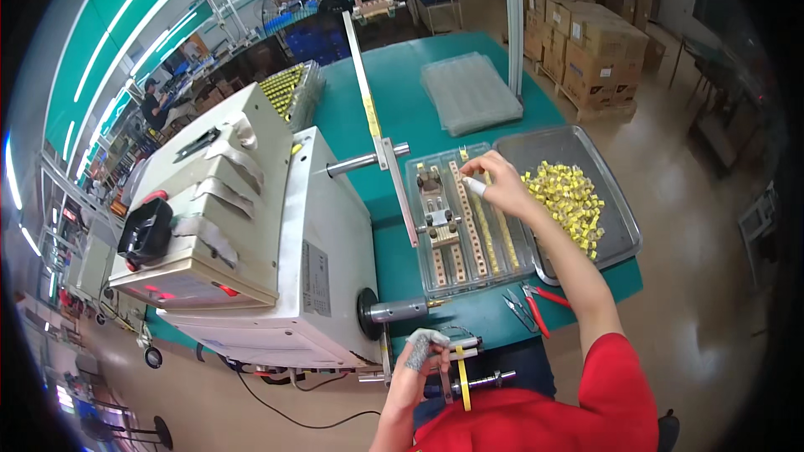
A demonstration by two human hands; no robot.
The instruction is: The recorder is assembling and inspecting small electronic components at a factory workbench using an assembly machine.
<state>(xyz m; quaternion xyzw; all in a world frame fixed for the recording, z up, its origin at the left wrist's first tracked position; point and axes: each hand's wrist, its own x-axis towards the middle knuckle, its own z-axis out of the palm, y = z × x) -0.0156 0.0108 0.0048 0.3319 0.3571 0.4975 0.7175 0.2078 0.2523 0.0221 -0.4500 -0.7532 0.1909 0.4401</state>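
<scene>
My right hand, a white cover on one finger, reaches over a clear plastic tray. Its thumb and fingers are pinched together at the upper end of a row of small parts; what they grip is too small to name. Beside that row, yellow parts stand in lines, and a metal clamp fixture sits across the tray's left side. My left hand, grey wrap on a finger, is closed beside the machine's lower metal rods. Whatever it holds cannot be made out. Near it hangs a yellow strip.
A grey metal tray bears a heap of small yellow parts. Red-handled pliers lie near the front edge. The white machine stands left, its arm shaft jutting toward the tray. Stacked clear trays lie at the back.
</scene>
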